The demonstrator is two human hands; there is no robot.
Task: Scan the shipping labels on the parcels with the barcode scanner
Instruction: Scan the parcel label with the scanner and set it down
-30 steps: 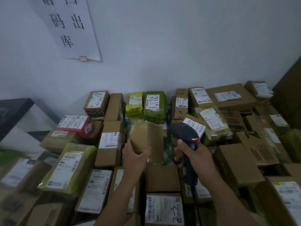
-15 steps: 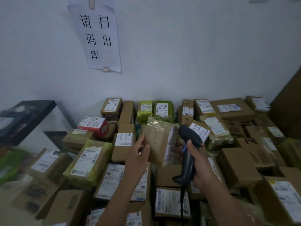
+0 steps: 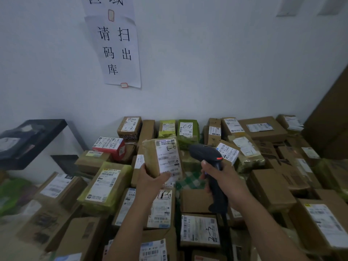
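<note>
My left hand (image 3: 150, 180) grips a tan, tape-wrapped parcel (image 3: 150, 157) by its lower end and holds it upright above the pile. Its white shipping label (image 3: 168, 159), with a handwritten number at the top, faces me. My right hand (image 3: 224, 182) grips the handle of a black barcode scanner (image 3: 206, 153) with a red mark on its head. The scanner head hangs just right of the held parcel, about level with the label, and is apart from it.
Several cardboard and green-wrapped parcels (image 3: 107, 185) with white labels cover the surface up to the white wall. A paper sign (image 3: 116, 51) with characters hangs on the wall. A black shelf (image 3: 32, 136) stands at the left. A large brown board (image 3: 331, 119) leans at the right.
My left hand has lifted the tan parcel off the pile and turned it, so its label now faces me. The scanner has risen beside it. The view has tilted upward.
</note>
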